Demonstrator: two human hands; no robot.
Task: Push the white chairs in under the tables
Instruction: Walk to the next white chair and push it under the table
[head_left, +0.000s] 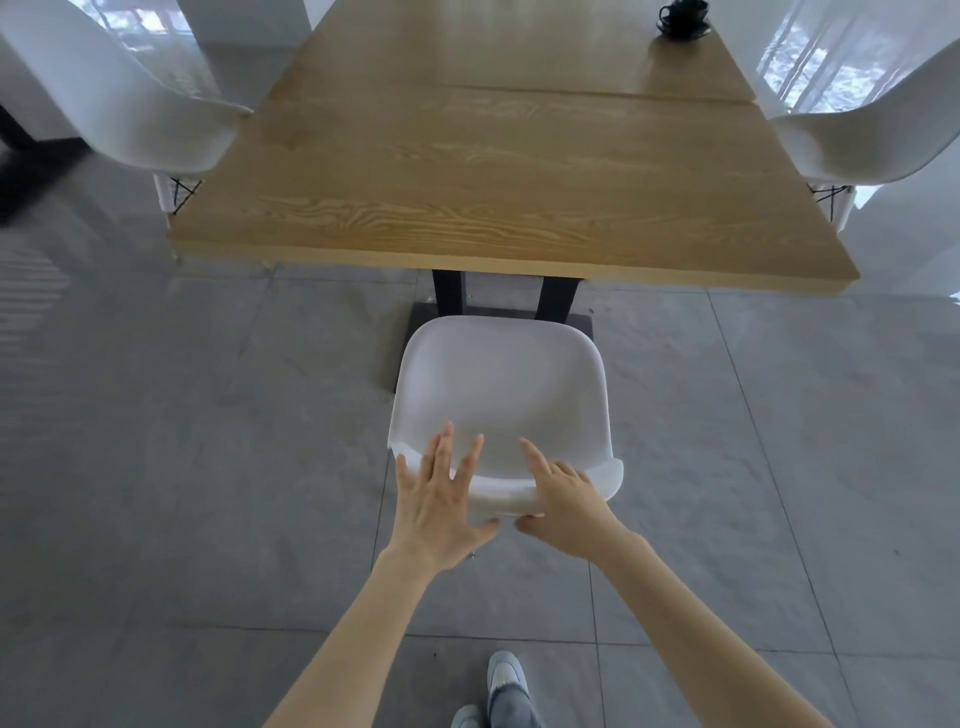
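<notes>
The white chair (503, 395) at lower centre is a smooth moulded plastic shell, matte and rounded at the corners, standing on the grey tiled floor (156, 415) just short of the wooden worktop (467, 171), its seat not yet under the near edge. It looks light and stiff, likely to slide easily on the tiles, though the slick shell could slip under a flat palm. The top rim of the backrest seems the best hold. The left hand (441, 499) lies there with fingers spread, thumb beneath the rim; the right hand (563, 493) curls over it, pinching the rim. Two more white chairs sit at upper left (130, 104) and upper right (872, 140).
</notes>
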